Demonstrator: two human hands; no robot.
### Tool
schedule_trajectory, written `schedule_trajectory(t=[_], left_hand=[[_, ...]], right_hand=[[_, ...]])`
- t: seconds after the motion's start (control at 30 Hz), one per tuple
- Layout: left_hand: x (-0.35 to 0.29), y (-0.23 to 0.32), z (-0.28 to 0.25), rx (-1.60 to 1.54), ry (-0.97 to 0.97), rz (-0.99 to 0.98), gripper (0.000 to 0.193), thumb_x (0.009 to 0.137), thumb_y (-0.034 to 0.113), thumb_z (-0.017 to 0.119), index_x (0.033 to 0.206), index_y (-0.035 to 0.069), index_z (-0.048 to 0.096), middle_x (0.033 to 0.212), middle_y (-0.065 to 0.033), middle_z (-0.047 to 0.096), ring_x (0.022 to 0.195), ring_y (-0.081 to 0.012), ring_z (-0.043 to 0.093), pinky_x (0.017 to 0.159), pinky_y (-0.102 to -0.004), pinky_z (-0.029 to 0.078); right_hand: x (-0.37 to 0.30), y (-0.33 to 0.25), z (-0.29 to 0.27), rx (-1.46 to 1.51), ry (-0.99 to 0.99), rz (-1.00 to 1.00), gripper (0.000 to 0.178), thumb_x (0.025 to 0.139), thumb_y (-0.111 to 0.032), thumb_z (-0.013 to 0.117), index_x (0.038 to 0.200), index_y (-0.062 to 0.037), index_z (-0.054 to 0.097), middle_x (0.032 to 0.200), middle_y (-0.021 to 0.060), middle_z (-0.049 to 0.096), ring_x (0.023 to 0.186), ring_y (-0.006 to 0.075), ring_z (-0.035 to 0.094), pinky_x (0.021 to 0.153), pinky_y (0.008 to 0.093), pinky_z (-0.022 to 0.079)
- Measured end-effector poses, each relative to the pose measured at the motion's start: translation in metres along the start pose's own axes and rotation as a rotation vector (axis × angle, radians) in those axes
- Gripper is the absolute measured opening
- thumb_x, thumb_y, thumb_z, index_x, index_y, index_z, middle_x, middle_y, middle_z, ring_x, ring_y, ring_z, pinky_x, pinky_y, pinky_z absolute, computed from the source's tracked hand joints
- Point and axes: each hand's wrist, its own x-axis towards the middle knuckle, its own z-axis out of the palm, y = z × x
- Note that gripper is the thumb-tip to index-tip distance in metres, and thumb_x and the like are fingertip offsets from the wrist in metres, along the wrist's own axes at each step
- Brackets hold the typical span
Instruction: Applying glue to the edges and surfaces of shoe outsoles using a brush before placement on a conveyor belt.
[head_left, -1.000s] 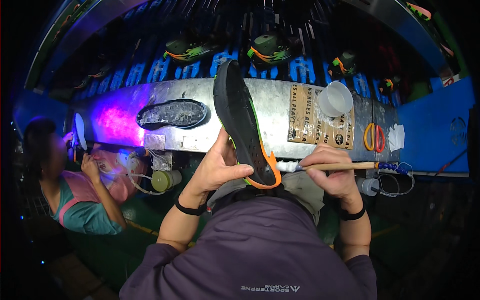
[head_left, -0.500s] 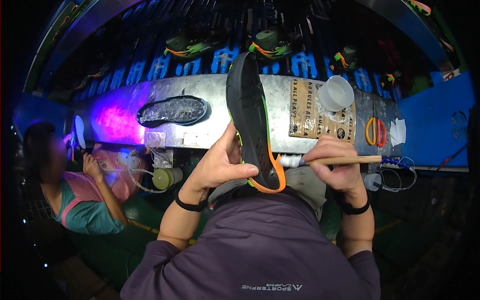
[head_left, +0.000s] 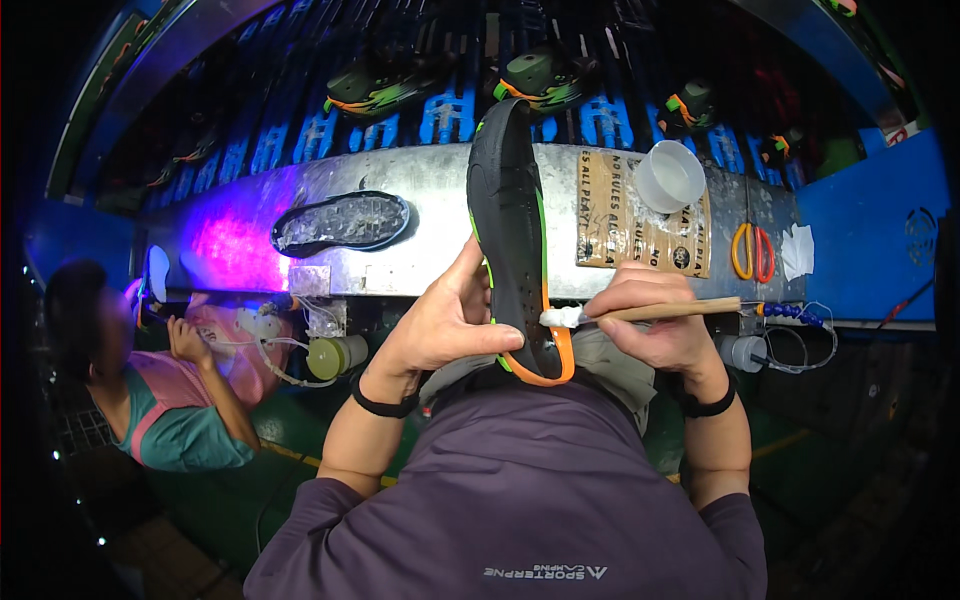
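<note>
Sole [head_left: 512,230] upright; toe away

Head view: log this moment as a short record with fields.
Left hand: left hand grips a black shoe sole with green and orange trim, held on edge.
Right hand: right hand holds a wooden-handled brush; its white tip touches the sole's edge.
Bench: metal shelf bears a second sole, a white cup and orange scissors.
Nearby: another person sits at left.
</note>
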Motion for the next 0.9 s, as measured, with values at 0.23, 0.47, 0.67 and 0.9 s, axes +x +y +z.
schedule_trajectory(t=[0.23,0.47,0.67,0.9], left_hand=[[0.001,0.002,0.0,0.018,0.021,0.033,0.107,0.074,0.002,0.082,0.158,0.001,0.016,0.15,-0.0139,0.041,0.136,-0.0251,0.044,0.111,-0.0386,0.039],[-0.007,0.006,-0.001,0.099,0.094,0.144,0.106,0.072,0.003,0.084,0.156,0.001,0.02,0.146,-0.0145,0.045,0.133,-0.0255,0.049,0.108,-0.039,0.044],[-0.017,-0.005,-0.01,0.56,0.191,0.29,0.087,0.069,0.001,0.086,0.145,0.001,0.042,0.137,-0.0169,0.055,0.126,-0.0288,0.057,0.107,-0.0418,0.046],[-0.012,0.002,0.015,1.085,0.225,0.453,0.076,0.076,0.014,0.084,0.14,0.0,0.047,0.144,-0.0149,0.048,0.134,-0.0263,0.047,0.113,-0.0423,0.038]], right_hand=[[0.005,0.0,0.003,-0.09,0.096,-0.03,0.013,0.078,0.001,0.072,0.09,0.0001,0.073,0.081,0.009,0.071,0.07,0.0215,0.063,0.066,0.0333,0.049],[0.005,0.003,-0.001,-0.063,0.015,-0.064,0.012,0.077,0.001,0.072,0.088,-0.0013,0.073,0.078,0.0075,0.07,0.066,0.021,0.061,0.065,0.0328,0.049],[-0.005,-0.007,0.006,-0.171,0.085,0.003,0.012,0.076,0.001,0.072,0.087,-0.0016,0.073,0.076,0.008,0.069,0.064,0.0213,0.06,0.061,0.0319,0.048],[-0.015,-0.016,0.026,-0.148,0.279,0.096,0.011,0.077,0.002,0.069,0.088,0.0017,0.072,0.071,0.0097,0.065,0.062,0.0201,0.058,0.06,0.0304,0.045]])
